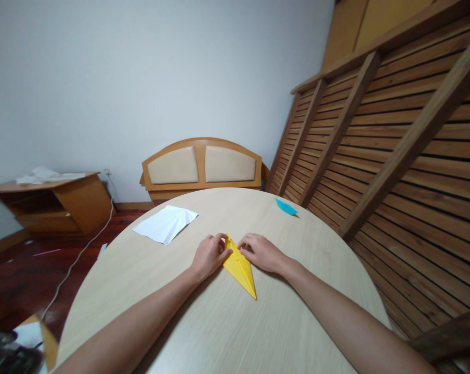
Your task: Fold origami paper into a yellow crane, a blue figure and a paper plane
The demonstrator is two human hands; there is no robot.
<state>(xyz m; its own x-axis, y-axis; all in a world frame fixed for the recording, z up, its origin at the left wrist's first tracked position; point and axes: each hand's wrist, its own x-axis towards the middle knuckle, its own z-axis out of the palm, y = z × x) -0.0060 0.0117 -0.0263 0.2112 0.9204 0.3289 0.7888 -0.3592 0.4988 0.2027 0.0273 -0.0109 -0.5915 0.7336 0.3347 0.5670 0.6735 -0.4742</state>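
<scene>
Paper (239, 268), yellow, folded, lies on worktop (219, 332) between both hands. Left hand's (209, 254) grip pinches far left edge; right hand's (263, 252), the right. Uneven pull could tear it or skew creases.

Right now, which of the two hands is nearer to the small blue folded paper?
The right. The right hand is nearer the person than the blue paper and left of it; the left hand is farther left, on the other side of the yellow paper.
</scene>
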